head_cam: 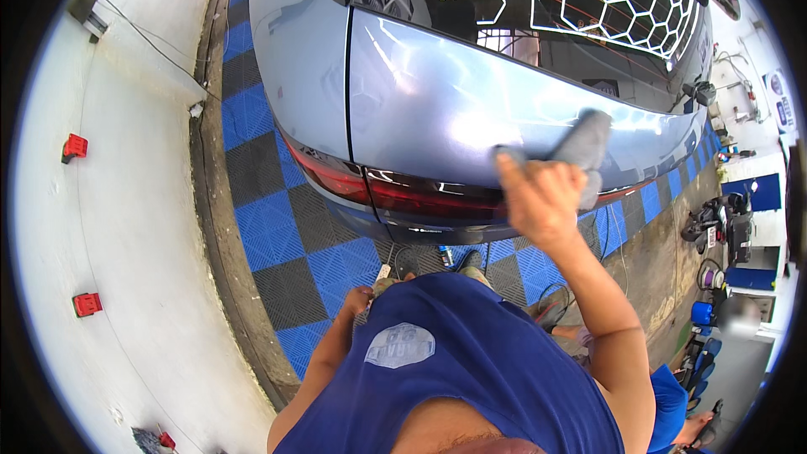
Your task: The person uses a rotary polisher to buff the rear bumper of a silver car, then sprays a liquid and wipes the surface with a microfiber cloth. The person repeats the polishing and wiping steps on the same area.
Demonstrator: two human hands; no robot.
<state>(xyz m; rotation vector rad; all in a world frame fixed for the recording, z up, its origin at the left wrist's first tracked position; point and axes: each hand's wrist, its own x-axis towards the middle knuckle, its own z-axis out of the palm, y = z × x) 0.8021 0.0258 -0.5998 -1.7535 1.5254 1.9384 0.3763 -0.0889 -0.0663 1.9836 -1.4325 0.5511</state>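
My right hand (543,198) grips a grey cloth (583,142), blurred by motion, over the glossy grey-blue tailgate (410,94) of a car. Part of the cloth hangs past the fingers near the tailgate's lower edge. Below that panel runs a red tail light strip (435,200), and above it is the rear window (599,66), full of bright hexagon reflections. Down by my left hip, my left hand (358,299) has curled fingers. Something greyish shows beside it, but whether the hand holds it is unclear.
Blue and black floor tiles (265,230) surround the car. A bottle (446,256) and a white power strip (383,273) lie near my feet. Cables cross the floor at right. A white wall (139,214) runs along the left. Another person in blue (668,400) is behind at right; a motorcycle (719,227) stands farther off.
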